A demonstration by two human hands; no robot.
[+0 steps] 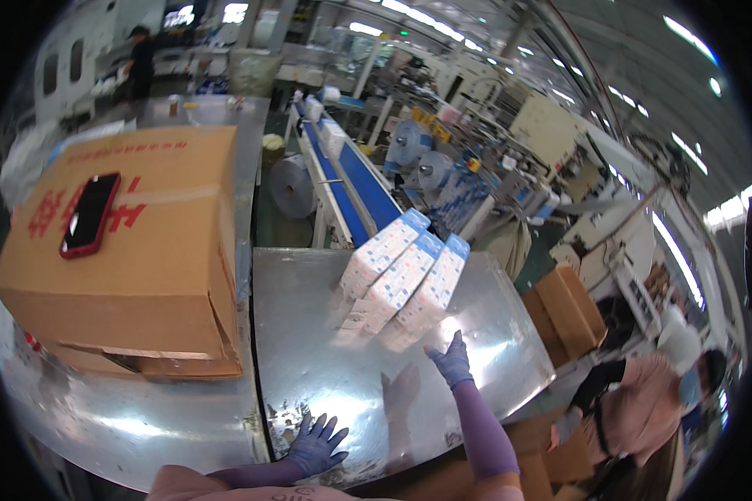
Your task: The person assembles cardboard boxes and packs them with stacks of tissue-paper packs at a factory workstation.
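Observation:
Fingers spread, my left hand (316, 446) in a blue-grey glove rests palm down near the front edge of the metal tabletop (326, 376). My right hand (452, 364), gloved the same way, reaches forward over the table, thumb and fingers apart and nothing held. Just beyond its fingertips stand three wrapped packs (404, 272), apparently tissue, white with coloured dots and blue ends. They sit side by side at a slant, close to the end of the blue conveyor belt (366, 203). Their near ends look blurred.
On the left, a large cardboard box (150, 250) carries a phone in a red case (91, 216). An open carton (565, 310) stands beyond the table's right edge. A co-worker (639, 404) bends beside cartons at lower right. More packs (332, 136) lie on the conveyor.

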